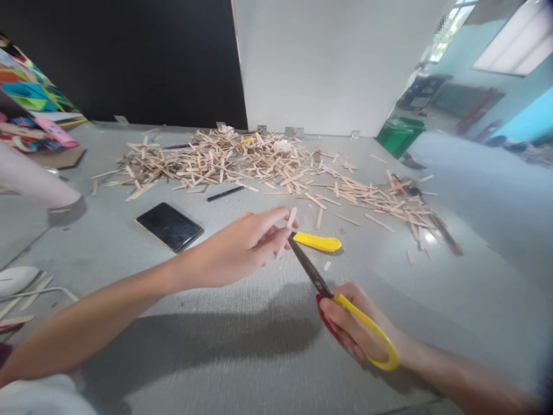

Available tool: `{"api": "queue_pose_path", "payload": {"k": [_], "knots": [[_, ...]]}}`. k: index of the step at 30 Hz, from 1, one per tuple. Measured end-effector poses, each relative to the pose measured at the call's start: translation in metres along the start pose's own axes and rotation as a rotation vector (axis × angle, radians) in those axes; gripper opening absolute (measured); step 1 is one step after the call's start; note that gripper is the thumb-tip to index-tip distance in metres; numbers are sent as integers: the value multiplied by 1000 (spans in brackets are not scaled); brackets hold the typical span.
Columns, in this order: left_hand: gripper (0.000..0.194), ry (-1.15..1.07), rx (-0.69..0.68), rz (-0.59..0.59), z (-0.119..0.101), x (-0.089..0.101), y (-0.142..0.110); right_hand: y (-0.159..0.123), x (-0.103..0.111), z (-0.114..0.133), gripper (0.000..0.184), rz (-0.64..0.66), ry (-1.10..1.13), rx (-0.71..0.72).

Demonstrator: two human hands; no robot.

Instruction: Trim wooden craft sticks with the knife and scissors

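White shape closest to you, scissors and one small stick just beyond

A white rounded shape (43, 397) sits at your lower left, too cut off to identify. Past it, your right hand (345, 323) is wrapped around the red and yellow handles of the scissors (322, 285), whose dark blades point up and to the left. Your left hand (246, 245) pinches a short wooden stick (291, 219) between thumb and fingers, above the floor (207, 346). The blade tips reach the stick's side; whether they touch it, you cannot tell from here.

Your work looks to be under way on this one piece: the stick does not appear cut through. A small pale scrap (327, 266) lying near the blades may be an offcut. Plenty seems left if the loose sticks farther out are to be used, though you cannot judge how many are finished.

Just behind your hands lies a yellow cutter (317, 242), with a phone (170, 226) off to the left and a black pen (224, 193) beyond. Then comes the broad heap of sticks (216, 158), loose on the floor rather than in any container, trailing away to the right. Farther back, a green bin (400, 135) stands beside the white panel (324, 63); its contents are not visible.
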State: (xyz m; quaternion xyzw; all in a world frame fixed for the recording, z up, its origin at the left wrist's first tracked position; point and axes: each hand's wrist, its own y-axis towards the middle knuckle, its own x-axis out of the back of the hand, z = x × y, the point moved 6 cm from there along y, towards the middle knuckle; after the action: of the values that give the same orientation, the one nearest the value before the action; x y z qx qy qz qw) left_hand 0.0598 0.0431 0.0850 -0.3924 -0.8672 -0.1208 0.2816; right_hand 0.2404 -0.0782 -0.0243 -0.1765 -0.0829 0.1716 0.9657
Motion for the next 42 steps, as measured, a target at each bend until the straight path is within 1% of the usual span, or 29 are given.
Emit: {"api": "queue_pose_path", "payload": {"k": [3,6,10,15,17,19,22,25,28,30,33,37,42], "knots": [[40,-3,-7,-91,2,5,2,1,0,0,74,-10,5,48],[39,-22,-43,-104,5,4,3,2,0,-1,76,-10,19,83],[35,-10,-90,-115,6,4,3,3,-3,-9,79,98,105,31],[33,86,-149,-152,1,8,1,5,-12,-16,75,246,361,-44],[33,120,-165,-156,0,9,0,5,-15,-13,73,288,447,-42],[33,115,-162,-152,0,9,0,5,-17,-11,72,307,482,-25],[34,44,-129,-142,4,9,1,7,-16,-11,70,276,474,12],[38,-17,-87,-132,6,8,3,9,-15,-17,72,242,411,65],[41,-38,-63,-128,5,8,5,8,-14,-20,72,229,384,118],[40,-42,-53,-126,4,8,6,6,-13,-19,71,219,368,128],[39,-28,-51,-125,3,8,7,3,-11,-15,73,203,299,93],[38,1,-36,-125,4,7,6,0,-7,-11,74,143,206,11],[41,84,-72,-136,3,8,5,1,-5,-7,77,129,122,-88]]}}
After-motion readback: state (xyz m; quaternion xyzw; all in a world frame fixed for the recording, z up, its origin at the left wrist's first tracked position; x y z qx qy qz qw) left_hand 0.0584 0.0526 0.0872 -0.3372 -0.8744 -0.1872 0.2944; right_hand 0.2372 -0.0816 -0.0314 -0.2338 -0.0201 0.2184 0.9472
